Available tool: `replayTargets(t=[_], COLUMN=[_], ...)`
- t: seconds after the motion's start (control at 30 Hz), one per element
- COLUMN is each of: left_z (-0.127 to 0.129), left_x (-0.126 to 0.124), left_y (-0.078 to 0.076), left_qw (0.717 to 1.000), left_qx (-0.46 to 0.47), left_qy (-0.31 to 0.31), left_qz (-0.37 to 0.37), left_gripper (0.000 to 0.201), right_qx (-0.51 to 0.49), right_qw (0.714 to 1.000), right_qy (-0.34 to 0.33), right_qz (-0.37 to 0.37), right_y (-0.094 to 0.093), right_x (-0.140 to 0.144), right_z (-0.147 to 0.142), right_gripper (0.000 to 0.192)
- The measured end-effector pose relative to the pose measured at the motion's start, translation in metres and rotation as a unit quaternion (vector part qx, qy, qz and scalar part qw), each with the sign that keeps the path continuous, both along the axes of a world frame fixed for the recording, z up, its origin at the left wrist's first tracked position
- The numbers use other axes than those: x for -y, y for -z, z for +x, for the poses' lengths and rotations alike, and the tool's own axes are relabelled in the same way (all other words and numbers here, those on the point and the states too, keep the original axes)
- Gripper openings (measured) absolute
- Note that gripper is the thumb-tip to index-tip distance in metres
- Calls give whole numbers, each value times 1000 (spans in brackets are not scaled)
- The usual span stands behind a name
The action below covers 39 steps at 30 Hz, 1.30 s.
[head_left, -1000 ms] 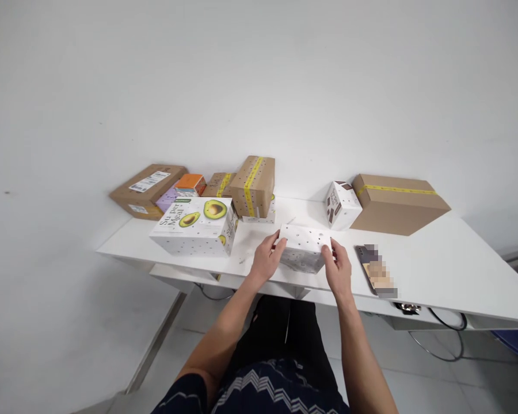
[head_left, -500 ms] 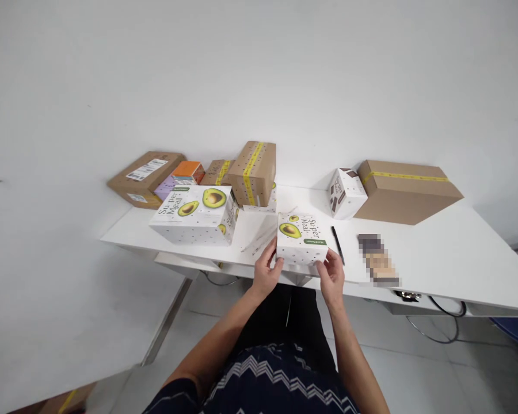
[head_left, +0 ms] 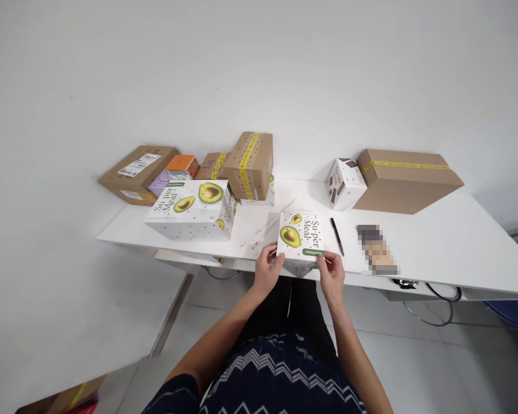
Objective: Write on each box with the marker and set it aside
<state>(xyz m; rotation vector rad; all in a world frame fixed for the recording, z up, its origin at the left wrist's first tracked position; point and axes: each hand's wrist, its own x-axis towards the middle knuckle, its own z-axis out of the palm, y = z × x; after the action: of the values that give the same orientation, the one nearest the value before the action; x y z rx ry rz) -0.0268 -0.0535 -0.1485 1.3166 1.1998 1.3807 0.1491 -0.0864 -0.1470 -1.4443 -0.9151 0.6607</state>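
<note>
A small white Super Meal box (head_left: 304,233) with avocado pictures is between my two hands at the table's front edge, its printed top tilted toward me. My left hand (head_left: 268,269) grips its lower left corner, thumb on the front. My right hand (head_left: 331,275) grips the lower right corner, thumb near the green label. The fingertips behind the box are partly hidden. Right of the box lies a black pen (head_left: 337,236). To the left stands a larger white avocado box (head_left: 190,227).
On the white table (head_left: 431,247), a tall brown carton (head_left: 248,164) rests on another white box at the back. Left are a labelled carton (head_left: 138,172) and an orange box (head_left: 182,165). Right are a chocolate-print box (head_left: 346,184), a long carton (head_left: 406,181) and a blurred-out item (head_left: 377,250).
The small box has tipped, so its top faces me more and its front side shows less. Both hands keep their hold. The whole view has shifted slightly.
</note>
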Motion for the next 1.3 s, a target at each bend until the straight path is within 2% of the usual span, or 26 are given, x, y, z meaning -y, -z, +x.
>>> replayTargets(t=[0.1,0.17,0.23,0.3,0.37,0.43,0.5,0.57,0.63,0.73,0.8,0.9,1.0,1.13,1.23,1.3], left_z=[0,-1,-3,-5,-7,-7,-5,1,11,25,32,35,37,44,49,50], left_x=[-1,-1,-3,-7,-14,-24,-34,-44,-51,-52,-46,-35,-26,-24,-25,-26], left_y=[0,0,-1,-4,-9,-17,-26,-34,-39,-42,-42,-42,-45,-49,-49,-48], left_qw=[1000,1000,999,998,994,985,963,936,913,882,867,852,840,826,821,823], left_qx=[-11,-11,-17,-46,-100,-172,-248,-311,-360,-418,-449,-479,-501,-526,-531,-524], left_qy=[8,20,29,27,14,7,12,24,53,109,126,127,122,97,75,69], left_qz=[-2,-3,-10,-30,-31,24,105,161,184,187,176,169,169,178,197,208], left_gripper=[34,35,36,37,37,32,24,20,22,28,32,34,35,32,29,29], right_qx=[85,202,327,391,424,439,443,431,380,210,83,-55,-102,-68,15,31], right_qw=[994,969,919,863,822,807,803,819,869,963,993,998,992,991,997,997], right_qy=[-5,23,40,17,-24,-51,-57,-39,-6,25,16,-23,-73,-114,-79,-74], right_qz=[-68,-138,-218,-320,-379,-392,-394,-377,-316,-170,-79,17,34,11,19,11], right_y=[-7,-15,-23,-30,-33,-35,-36,-41,-50,-70,-82,-89,-83,-67,-57,-53], right_x=[-14,-32,-53,-73,-86,-93,-93,-89,-83,-72,-69,-73,-85,-99,-100,-98], right_z=[21,42,61,73,76,75,74,74,76,73,64,45,25,7,2,2], right_gripper=[36,37,39,40,33,26,24,21,19,16,13,11,14,22,16,14])
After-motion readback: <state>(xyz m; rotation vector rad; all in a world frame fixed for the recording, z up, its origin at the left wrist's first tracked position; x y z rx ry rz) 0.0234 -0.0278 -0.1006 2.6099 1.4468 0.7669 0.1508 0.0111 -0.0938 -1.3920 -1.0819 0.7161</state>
